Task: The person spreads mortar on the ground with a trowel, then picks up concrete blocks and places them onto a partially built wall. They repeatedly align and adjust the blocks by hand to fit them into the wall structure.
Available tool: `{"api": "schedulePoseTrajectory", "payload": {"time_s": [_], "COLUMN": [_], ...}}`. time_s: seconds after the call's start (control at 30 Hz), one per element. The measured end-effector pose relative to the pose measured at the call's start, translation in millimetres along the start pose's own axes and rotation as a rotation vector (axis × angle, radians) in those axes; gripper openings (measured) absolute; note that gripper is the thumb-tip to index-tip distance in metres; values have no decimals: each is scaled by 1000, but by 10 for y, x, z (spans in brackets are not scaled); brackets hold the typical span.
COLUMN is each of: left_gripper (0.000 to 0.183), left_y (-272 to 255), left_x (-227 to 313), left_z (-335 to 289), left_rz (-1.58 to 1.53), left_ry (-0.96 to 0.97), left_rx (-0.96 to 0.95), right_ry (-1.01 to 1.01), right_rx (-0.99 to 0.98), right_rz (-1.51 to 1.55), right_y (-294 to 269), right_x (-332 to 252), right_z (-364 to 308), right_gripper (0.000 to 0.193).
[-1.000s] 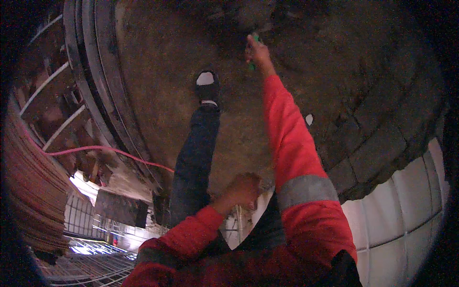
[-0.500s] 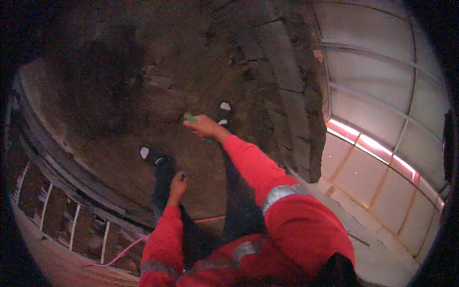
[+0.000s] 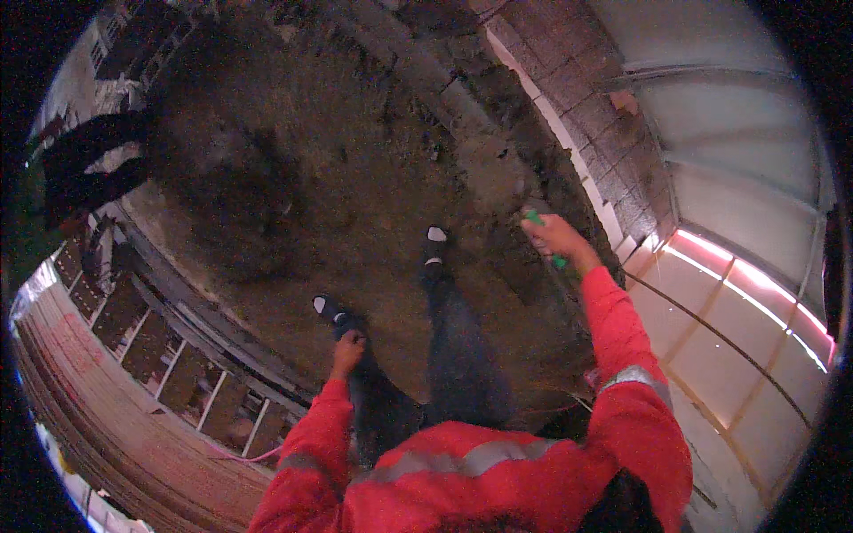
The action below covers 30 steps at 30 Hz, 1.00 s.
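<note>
My right hand [image 3: 558, 237] is stretched out to the right, its fingers wrapped round a tool with a green handle [image 3: 533, 217]. The handle sticks out on both sides of the fist; the working end is too dark to make out. Below the tool lie dark soil and rubble beside a row of blocks. My left hand [image 3: 351, 345] hangs in front of my left knee, fingers curled in; whatever it may hold is hidden. Both sleeves are red with a grey reflective band.
My shoes stand on dark earth [image 3: 373, 178]. A block wall [image 3: 582, 84] with a pale edge runs along the right, beside translucent panels [image 3: 711, 142]. A ladder-like frame [image 3: 209, 400] and stacked sheets [image 3: 133, 409] lie at the left. Another person [image 3: 93, 169] is at the far left.
My right hand has swung to the right with the green-handled tool, toward the blocks. The view has shifted, bringing the other person and more of the wall into sight. My left hand stays near the knee.
</note>
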<state>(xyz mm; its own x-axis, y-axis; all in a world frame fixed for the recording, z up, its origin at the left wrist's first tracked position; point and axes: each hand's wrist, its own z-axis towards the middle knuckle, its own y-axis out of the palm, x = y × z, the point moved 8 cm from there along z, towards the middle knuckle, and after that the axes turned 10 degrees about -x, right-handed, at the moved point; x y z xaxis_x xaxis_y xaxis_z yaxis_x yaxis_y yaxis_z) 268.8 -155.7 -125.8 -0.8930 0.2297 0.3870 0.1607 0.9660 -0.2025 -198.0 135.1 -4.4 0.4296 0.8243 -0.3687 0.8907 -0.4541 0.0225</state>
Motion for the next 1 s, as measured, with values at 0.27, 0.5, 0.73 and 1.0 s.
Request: {"api": "schedulePoseTrajectory", "payload": {"time_s": [0.27, 0.5, 0.73, 1.0], "left_gripper": [23, 15, 15, 17], "left_y": [274, 335, 332, 228], "left_x": [1174, 1704, 1882, 2177], "left_z": [199, 224, 370, 472], "left_rz": [66, -17, 54, 127], "left_ry": [98, 139, 200, 154], "left_rx": [48, 70, -7, -32], "right_ry": [-172, -313, -344, -267], "right_rx": [169, 691, 860, 919], "right_rz": [-229, -531, -373, -317], "right_y": [-1748, -2102, -1444, -840], "right_x": [-235, -872, -322, 504], "right_z": [-138, -264, 579, 384], "right_gripper": [41, 36, 48, 52]}}
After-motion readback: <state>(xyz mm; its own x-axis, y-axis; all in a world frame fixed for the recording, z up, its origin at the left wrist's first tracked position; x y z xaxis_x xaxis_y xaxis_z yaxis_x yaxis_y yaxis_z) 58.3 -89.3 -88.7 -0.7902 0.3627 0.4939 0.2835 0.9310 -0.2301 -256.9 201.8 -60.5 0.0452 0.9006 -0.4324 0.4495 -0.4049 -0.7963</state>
